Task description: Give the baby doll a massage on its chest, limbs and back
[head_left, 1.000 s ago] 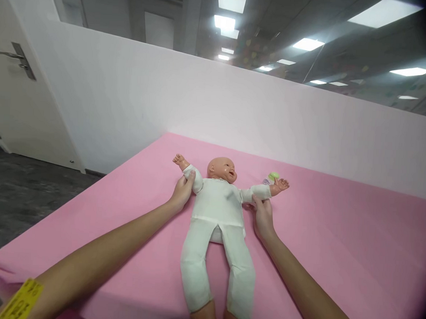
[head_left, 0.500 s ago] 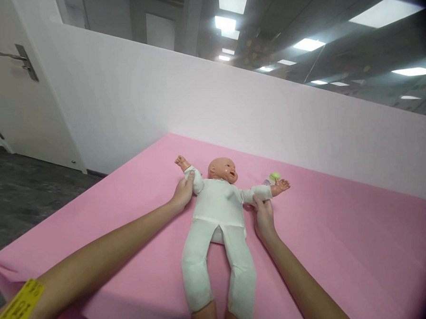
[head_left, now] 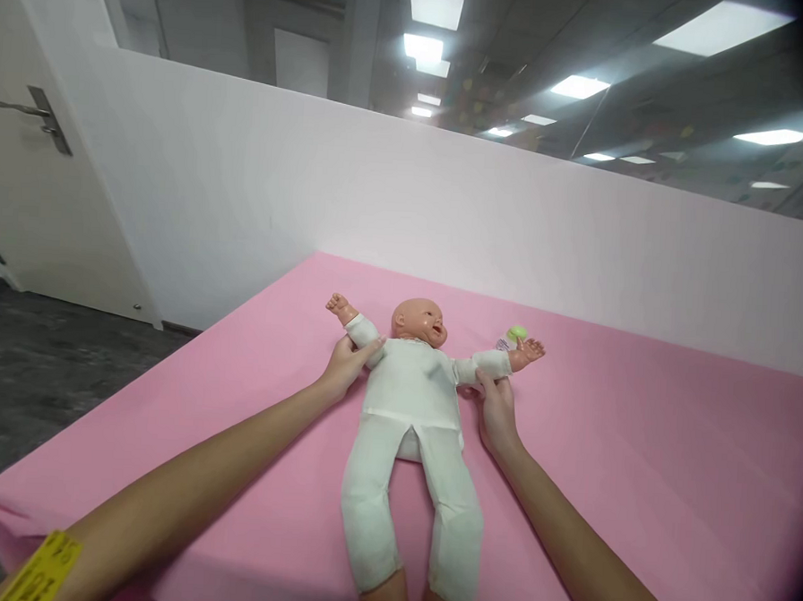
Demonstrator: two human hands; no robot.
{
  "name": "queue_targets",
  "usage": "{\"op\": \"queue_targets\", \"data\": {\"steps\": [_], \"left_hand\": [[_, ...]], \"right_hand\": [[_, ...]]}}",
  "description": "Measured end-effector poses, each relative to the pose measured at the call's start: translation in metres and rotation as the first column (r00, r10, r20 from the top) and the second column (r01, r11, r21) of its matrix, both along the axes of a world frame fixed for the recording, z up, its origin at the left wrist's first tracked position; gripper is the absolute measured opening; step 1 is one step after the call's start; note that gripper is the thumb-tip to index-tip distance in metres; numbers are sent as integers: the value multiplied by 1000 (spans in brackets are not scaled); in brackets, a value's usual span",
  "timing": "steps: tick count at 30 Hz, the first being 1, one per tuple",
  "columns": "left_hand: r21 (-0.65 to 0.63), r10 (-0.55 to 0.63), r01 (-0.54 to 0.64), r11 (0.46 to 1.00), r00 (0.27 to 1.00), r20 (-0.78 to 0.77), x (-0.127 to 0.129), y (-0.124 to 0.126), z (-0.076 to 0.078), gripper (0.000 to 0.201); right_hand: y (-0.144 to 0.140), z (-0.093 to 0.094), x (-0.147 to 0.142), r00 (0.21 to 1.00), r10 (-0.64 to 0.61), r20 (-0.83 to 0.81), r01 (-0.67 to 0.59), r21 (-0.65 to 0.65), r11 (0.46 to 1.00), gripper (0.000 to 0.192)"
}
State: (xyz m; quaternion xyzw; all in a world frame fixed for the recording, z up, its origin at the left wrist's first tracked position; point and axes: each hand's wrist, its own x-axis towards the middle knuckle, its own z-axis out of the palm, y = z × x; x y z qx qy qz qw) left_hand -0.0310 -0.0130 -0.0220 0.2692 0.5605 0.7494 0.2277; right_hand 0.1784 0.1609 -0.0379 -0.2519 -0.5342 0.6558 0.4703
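Observation:
A baby doll (head_left: 416, 382) with a white cloth body lies on its back on the pink-covered table (head_left: 255, 526), head toward the wall and arms spread. Its plastic head is turned to the right. My left hand (head_left: 345, 367) is closed round the doll's upper arm on the left, thumb on top near the shoulder and fingers hidden beneath. On the other side my right hand (head_left: 498, 406) pinches the white sleeve of the other arm from below, between elbow and shoulder. The doll's feet are cut off by the lower edge of the view.
Beyond the doll's right-side hand lies a small bottle-like item with a green top (head_left: 516, 333), partly hidden. A white wall (head_left: 407, 202) topped with glass borders the table's far side. At left are a door (head_left: 50, 183) and dark floor (head_left: 49, 354).
My left hand's thumb has moved along the doll's arm toward the shoulder, and that arm has shifted slightly outward. My right hand stays where it was.

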Motion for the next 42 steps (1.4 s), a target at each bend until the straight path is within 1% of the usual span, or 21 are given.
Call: {"op": "queue_targets", "data": {"steps": [7,16,26,32,36,39,42], "left_hand": [[11,-26,26,1000,1000,-8,1,-1,1,50],[-3,-17,17,1000,1000,-25,-1,0,-1,46],[16,-29,29,999,999,-23,-5,4,-6,61],[40,-53,54,998,998,-24,-2,2,-3,62],[21,-62,63,998,998,-31,2,0,0,57],[12,-43,43,999,998,-41,3,-1,-1,59],[21,12,-10,1000,996,-91,3,-1,-2,64]], "right_hand": [[-2,3,0,1000,-11,11,11,-14,1000,39],[1,-1,0,1000,1,2,-1,5,1000,36],[6,-6,1,1000,-7,29,7,-5,1000,41],[8,-8,0,1000,0,31,0,1,1000,40],[6,-6,-1,1000,-2,16,2,-14,1000,39],[4,-4,-1,1000,0,11,0,-23,1000,39],[5,-5,-1,1000,12,9,-12,-22,1000,38]]}}
